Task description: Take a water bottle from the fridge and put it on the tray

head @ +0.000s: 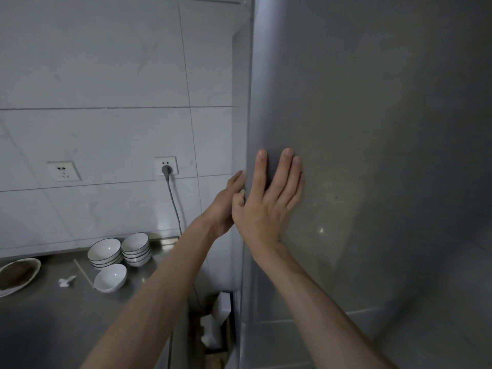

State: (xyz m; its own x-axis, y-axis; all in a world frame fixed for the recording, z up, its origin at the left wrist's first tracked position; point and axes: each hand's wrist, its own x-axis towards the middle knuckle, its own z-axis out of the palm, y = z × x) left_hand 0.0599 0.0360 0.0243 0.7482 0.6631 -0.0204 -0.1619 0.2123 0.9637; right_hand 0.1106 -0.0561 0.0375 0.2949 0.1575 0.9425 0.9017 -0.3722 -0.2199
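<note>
The grey fridge door (pixel 372 115) fills the right half of the view and is closed. My right hand (pixel 269 198) lies flat on the door near its left edge, fingers spread and pointing up. My left hand (pixel 226 206) is at the door's left edge, with its fingertips curled around that edge. Neither hand holds an object. No water bottle and no tray are in view.
A steel counter (pixel 53 310) runs along the left below a white tiled wall. On it stand two stacks of white bowls (pixel 119 250), a single bowl (pixel 110 278), a chopstick (pixel 83 272), a plate (pixel 17 274) and crumpled paper. A plug and cable (pixel 173 201) hang near the fridge.
</note>
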